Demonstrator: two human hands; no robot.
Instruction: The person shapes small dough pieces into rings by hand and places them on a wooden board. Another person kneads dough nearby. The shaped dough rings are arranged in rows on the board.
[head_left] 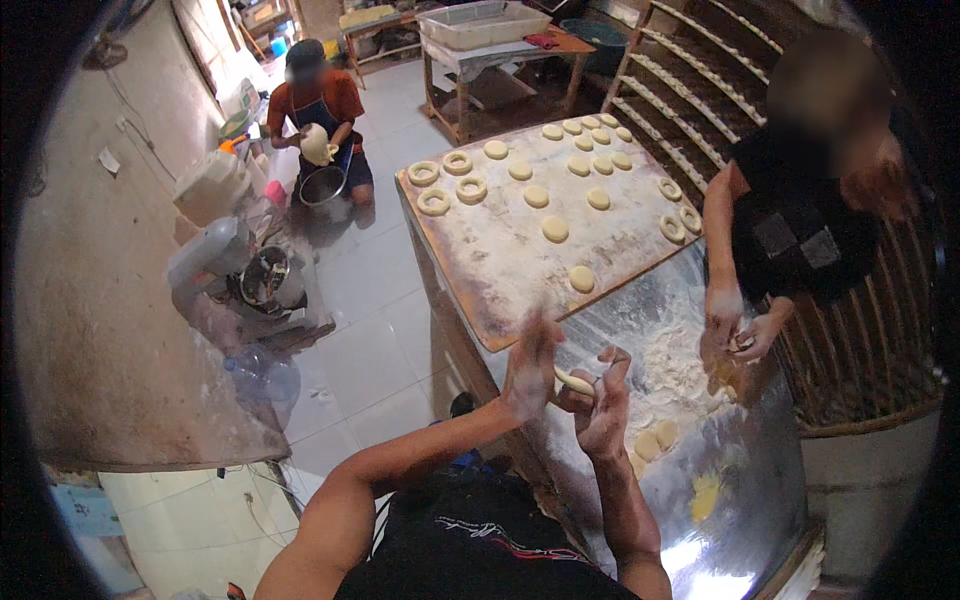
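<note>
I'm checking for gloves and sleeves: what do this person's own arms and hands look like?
The left hand and right hand are gloveless and look dusty. Both forearms are bare of sleeves. The shirt is black, with white and red markings.

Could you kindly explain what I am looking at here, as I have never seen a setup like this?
There is no machine here: a person works bare-handed. The single picture comes from a wide fisheye camera on that person's head, looking down, so straight edges bend near its rim. The right hand holds a small piece of dough; the flat left hand is close beside it, though contact is hard to judge. Beyond lies a floured board with dough rounds and dough rings. Loose flour covers part of the metal tabletop. Two other people are also at work.
</note>
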